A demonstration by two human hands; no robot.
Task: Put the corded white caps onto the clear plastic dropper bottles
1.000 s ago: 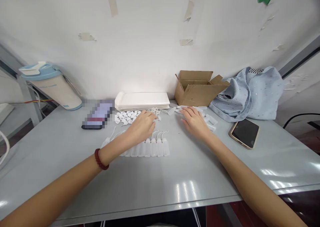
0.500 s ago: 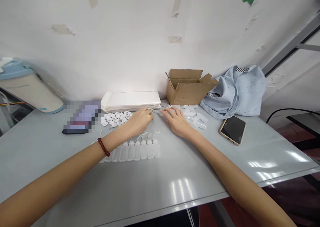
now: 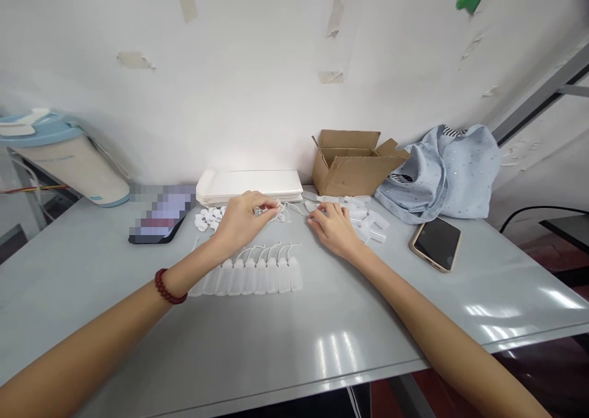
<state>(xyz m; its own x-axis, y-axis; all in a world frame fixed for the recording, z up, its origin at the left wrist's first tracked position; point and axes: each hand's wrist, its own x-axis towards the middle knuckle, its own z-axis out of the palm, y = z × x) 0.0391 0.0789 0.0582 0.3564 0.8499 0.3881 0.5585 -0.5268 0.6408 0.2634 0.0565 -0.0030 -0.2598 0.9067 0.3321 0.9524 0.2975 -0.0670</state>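
leave the row of translucent bottles (image 3: 260, 280) undisturbed, nearest the tabletop's (image 3: 230, 356) front edge. your hands are apart: the right hand (image 3: 332, 226) lies at the clear tubes (image 3: 367, 221), grip unclear; the left hand (image 3: 243, 218) pinches white strands (image 3: 281, 214) toward the back edge; separate them gently.

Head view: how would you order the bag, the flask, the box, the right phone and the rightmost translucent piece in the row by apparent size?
1. Bag and flask: too alike to rank
2. Box
3. Right phone
4. Translucent piece
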